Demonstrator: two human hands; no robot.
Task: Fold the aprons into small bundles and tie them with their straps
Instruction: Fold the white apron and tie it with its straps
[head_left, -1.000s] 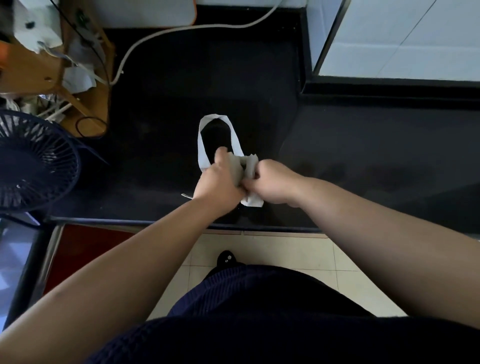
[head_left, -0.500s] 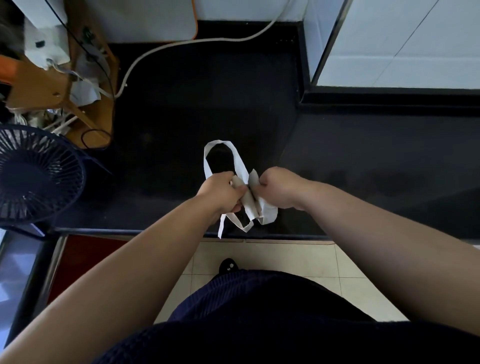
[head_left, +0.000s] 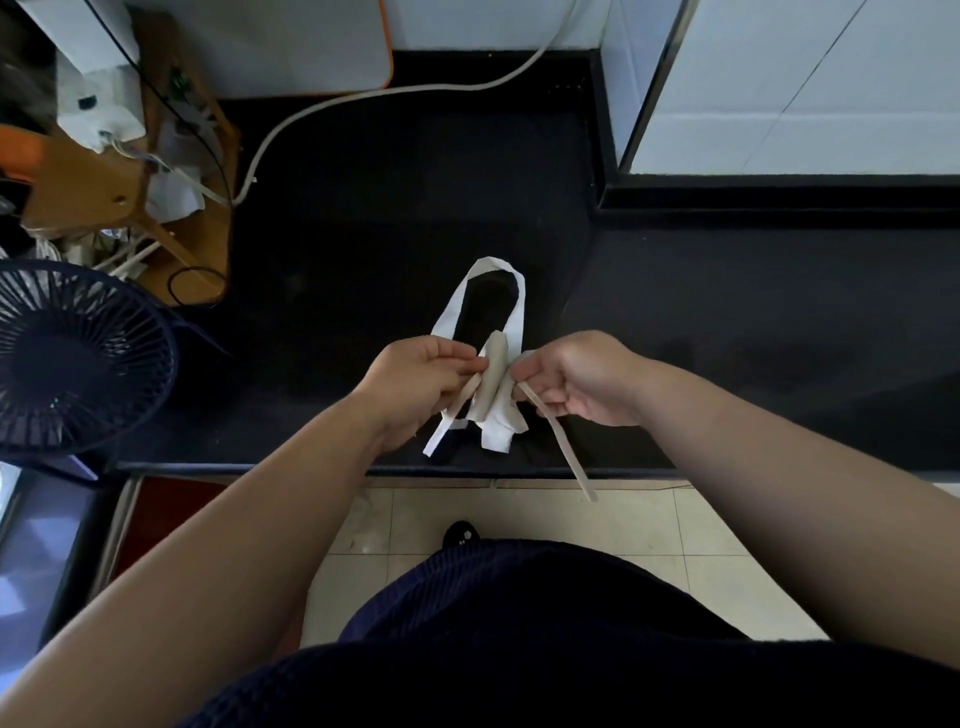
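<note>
Holding one apron bundle (head_left: 492, 395) over the front edge of the worktop (head_left: 337, 312): left hand (head_left: 415, 382) pinches the left strap (head_left: 449, 418), right hand (head_left: 582, 379) pinches the right strap (head_left: 561, 447), fingers curled tight. Two straps, one neck loop (head_left: 506, 267).

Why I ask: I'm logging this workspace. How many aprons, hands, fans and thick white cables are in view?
Apron bundle: 1
Hands: 2 (left hand, right hand)
Fan: 1
Thick white cable: 1
Total: 5

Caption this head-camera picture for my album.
Left hand and right hand grip the straps of a folded apron.
</note>
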